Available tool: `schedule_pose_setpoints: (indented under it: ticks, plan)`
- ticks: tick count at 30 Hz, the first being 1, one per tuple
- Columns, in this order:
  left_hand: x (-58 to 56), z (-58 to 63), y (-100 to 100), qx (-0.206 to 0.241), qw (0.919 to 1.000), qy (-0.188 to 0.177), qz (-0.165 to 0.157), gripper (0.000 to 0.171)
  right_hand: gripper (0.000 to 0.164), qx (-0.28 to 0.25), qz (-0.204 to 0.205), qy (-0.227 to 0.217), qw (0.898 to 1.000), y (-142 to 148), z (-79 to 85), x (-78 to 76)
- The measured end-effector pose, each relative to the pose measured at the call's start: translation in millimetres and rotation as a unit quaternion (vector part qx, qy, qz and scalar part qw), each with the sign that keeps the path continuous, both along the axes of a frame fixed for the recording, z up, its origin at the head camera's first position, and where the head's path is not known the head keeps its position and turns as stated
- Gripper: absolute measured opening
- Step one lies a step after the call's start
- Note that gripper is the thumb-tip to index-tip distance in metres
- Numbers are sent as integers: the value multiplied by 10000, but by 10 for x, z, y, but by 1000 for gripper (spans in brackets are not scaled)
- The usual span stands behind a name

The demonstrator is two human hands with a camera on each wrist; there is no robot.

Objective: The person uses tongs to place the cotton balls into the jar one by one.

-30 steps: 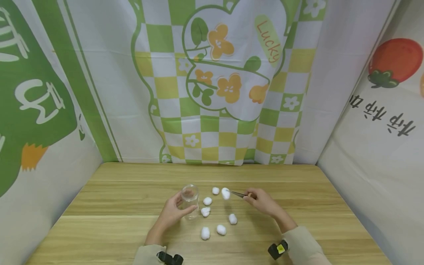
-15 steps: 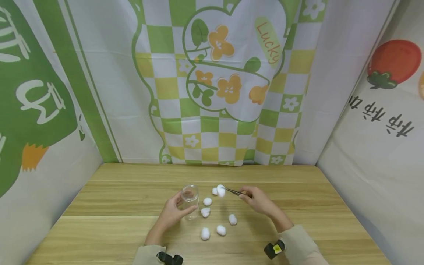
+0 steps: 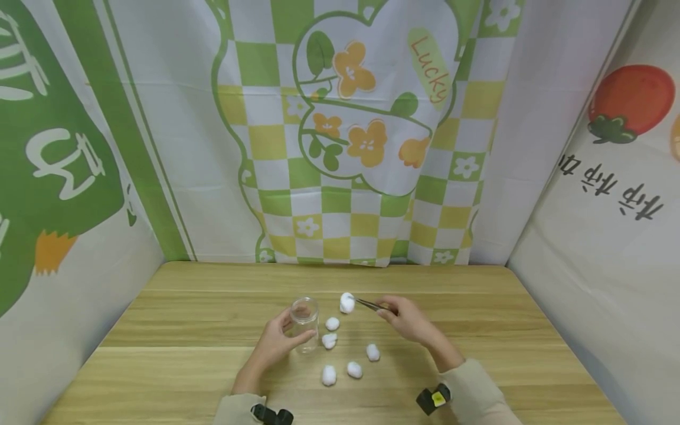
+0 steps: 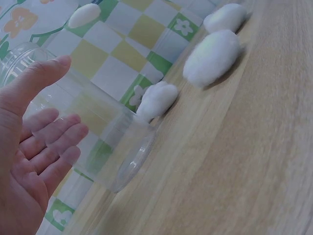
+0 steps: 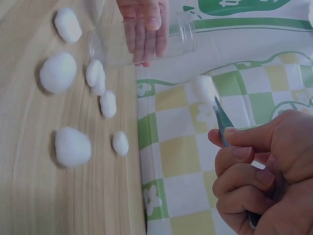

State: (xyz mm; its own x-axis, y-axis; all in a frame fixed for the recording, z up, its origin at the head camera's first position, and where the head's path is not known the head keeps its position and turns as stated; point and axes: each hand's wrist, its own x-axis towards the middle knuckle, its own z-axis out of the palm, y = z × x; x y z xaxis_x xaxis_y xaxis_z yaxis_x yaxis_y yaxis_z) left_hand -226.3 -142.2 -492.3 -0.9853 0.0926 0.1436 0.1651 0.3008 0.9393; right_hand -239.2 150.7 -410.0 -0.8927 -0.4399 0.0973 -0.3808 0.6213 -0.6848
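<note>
My left hand [image 3: 280, 339] is curled round a clear, open-topped jar [image 3: 306, 324] that stands upright on the table; no cotton ball shows inside it. Thumb and fingers lie on opposite sides of the jar in the left wrist view. In my right hand [image 3: 406, 319] is a pair of metal tweezers [image 5: 222, 120], pinched between thumb and fingers. Their tips hold a white cotton ball [image 5: 204, 89] in the air, to the right of the jar and above its rim. From the head view, that ball covers another cotton ball behind it, which the right wrist view shows on the table.
Several loose cotton balls lie on the wooden table [image 3: 175, 330], among them one [image 3: 332, 323] and a lumpy one [image 3: 329, 340] close beside the jar. Others, such as a cotton ball [image 3: 355, 370], lie nearer the front. A checked curtain [image 3: 350, 224] hangs at the table's back edge.
My right hand has moved left with the tweezers and the cotton ball, nearer to the jar and slightly up. The left hand and jar have stayed in place.
</note>
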Motion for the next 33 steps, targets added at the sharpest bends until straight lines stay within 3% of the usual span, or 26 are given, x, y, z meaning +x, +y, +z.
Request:
schedule_pose_setpoints:
  ticks: [23,33]
  plan:
    - [1,0,-2,-4,10000,51,-44,51,24,-175,265,127,9994,-363,139,71]
    - [-7,-18,-5,-49,9999,-35,117,62,25,-259,541,103,9981,-498,159,63]
